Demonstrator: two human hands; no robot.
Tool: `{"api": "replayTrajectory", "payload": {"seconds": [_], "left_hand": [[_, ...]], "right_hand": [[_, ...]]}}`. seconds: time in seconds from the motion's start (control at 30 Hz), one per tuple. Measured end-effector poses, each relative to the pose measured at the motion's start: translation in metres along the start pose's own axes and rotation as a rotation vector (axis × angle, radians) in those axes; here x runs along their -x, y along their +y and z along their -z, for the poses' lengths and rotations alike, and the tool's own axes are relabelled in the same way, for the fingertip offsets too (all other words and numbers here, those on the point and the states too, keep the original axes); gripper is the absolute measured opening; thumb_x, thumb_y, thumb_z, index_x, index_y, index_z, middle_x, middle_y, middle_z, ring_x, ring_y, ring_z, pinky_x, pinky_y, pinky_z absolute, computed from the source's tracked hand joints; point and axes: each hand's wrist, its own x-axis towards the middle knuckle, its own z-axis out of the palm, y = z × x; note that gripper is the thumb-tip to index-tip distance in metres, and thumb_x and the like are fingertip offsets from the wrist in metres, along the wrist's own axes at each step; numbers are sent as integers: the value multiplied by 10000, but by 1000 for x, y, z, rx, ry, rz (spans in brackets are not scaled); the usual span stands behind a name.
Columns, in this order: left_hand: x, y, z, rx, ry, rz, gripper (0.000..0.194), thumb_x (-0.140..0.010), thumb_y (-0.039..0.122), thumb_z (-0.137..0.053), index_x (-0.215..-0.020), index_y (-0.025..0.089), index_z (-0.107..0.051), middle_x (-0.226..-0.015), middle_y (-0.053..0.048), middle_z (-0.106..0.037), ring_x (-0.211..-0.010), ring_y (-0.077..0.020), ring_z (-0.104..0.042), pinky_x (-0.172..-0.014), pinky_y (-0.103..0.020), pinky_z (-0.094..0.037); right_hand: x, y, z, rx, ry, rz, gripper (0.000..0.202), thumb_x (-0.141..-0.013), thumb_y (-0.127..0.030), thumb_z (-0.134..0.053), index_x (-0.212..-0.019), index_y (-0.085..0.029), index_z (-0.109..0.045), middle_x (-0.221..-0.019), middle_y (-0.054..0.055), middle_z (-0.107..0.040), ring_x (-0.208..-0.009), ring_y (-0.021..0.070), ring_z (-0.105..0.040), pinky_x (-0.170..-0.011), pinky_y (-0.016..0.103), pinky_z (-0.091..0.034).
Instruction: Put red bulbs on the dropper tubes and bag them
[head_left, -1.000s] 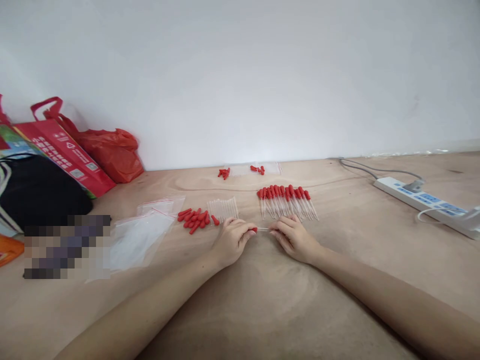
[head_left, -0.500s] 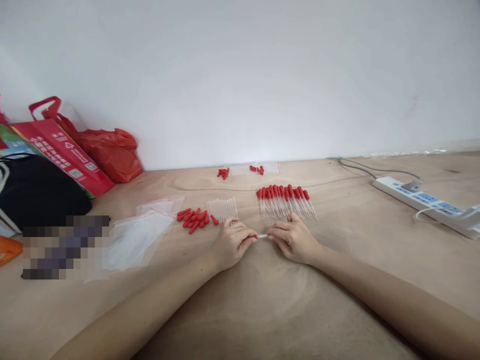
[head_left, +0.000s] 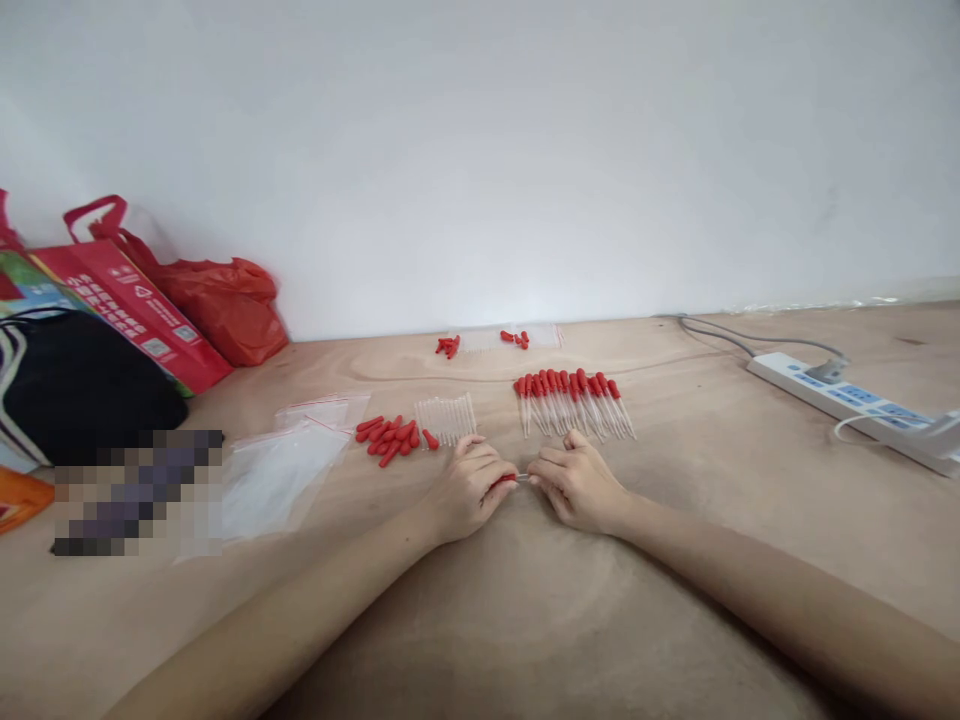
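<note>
Between finger and thumb, my left hand pinches a red rubber bulb. My right hand is closed on a clear thin tube, whose end meets the bulb; most of the tube is hidden by the fingers. Beyond my left hand lie a row of clear tubes and a heap of loose red bulbs. A row of clear droppers with red bulbs lies just beyond my right hand.
Clear plastic bags lie at the left, near a black bag and a red plastic bag. More red bulbs lie near the wall. A white power strip with cables is at the right.
My right hand has moved slightly left, closer to my left hand, and less of the clear tube shows between them. More of the red bulb shows at my left fingertips.
</note>
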Motion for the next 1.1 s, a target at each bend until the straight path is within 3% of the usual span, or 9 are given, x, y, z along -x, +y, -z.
{"api": "replayTrajectory", "payload": {"seconds": [0.2, 0.37, 0.47, 0.53, 0.63, 0.73, 0.83, 0.93, 1.1], "left_hand": [[1, -2, 1, 16, 29, 63, 184, -858, 261, -433, -826, 198, -602, -712, -3, -653, -712, -135, -578, -932, -374, -250], [2, -7, 3, 44, 64, -20, 158, -847, 255, -480, -805, 213, -626, -670, 23, -666, -639, -119, -569, -954, -384, -225], [3, -8, 6, 59, 41, -33, 125, -833, 272, -512, -862, 234, -628, -739, 22, -678, -721, -135, -578, -953, -388, -230], [4, -8, 8, 51, 38, 31, 209, -807, 318, -546, -995, 241, -592, -899, -12, -661, -864, -172, -562, -934, -388, -265], [5, -9, 11, 22, 93, 185, 419, -782, 354, -560, -1170, 221, -473, -1096, -73, -558, -1024, -219, -487, -897, -382, -329], [5, -9, 11, 21, 99, 229, 353, -786, 291, -541, -1126, 209, -490, -1077, -78, -533, -1014, -220, -481, -881, -384, -353], [5, -10, 9, 34, 71, 193, 249, -780, 245, -537, -1023, 191, -546, -1053, -81, -533, -991, -220, -488, -863, -386, -360], [5, -11, 8, 40, 56, 170, 167, -778, 233, -538, -933, 189, -581, -1002, -68, -555, -947, -207, -512, -836, -374, -363], [5, -10, 5, 18, 21, 144, 100, -788, 234, -526, -845, 204, -603, -916, -29, -593, -888, -179, -539, -809, -347, -349]], "right_hand": [[-2, 1, 6, 54, -11, -23, 237, -853, -219, -395, -768, -177, -612, -675, 22, -575, -629, 122, -432, -619, 307, -203], [-2, 2, 12, 142, -16, 7, 232, -855, -271, -418, -762, -217, -624, -716, 30, -589, -698, 159, -427, -625, 332, -206], [-1, 4, 13, 152, -61, 28, 238, -858, -292, -413, -760, -239, -623, -704, 30, -590, -695, 171, -439, -616, 337, -231], [-1, 10, 14, 128, -91, -9, 221, -851, -292, -424, -762, -245, -620, -710, 41, -598, -704, 182, -466, -624, 342, -262], [-3, 31, 14, 43, 10, -247, 187, -835, -271, -436, -794, -225, -613, -756, 59, -623, -728, 193, -525, -647, 339, -323], [-10, 58, 12, -1, 175, -617, 198, -823, -253, -418, -899, -185, -588, -788, 65, -640, -713, 197, -566, -628, 315, -367], [-20, 76, 8, 69, 164, -876, 257, -815, -264, -405, -989, -149, -557, -795, 89, -648, -728, 224, -582, -614, 315, -366], [-27, 82, 2, 145, 72, -975, 276, -812, -273, -403, -1013, -146, -543, -847, 105, -650, -809, 243, -581, -659, 325, -358], [-32, 81, -2, 229, -45, -1011, 289, -798, -270, -407, -1028, -143, -527, -893, 113, -640, -903, 250, -555, -736, 340, -328]]}}
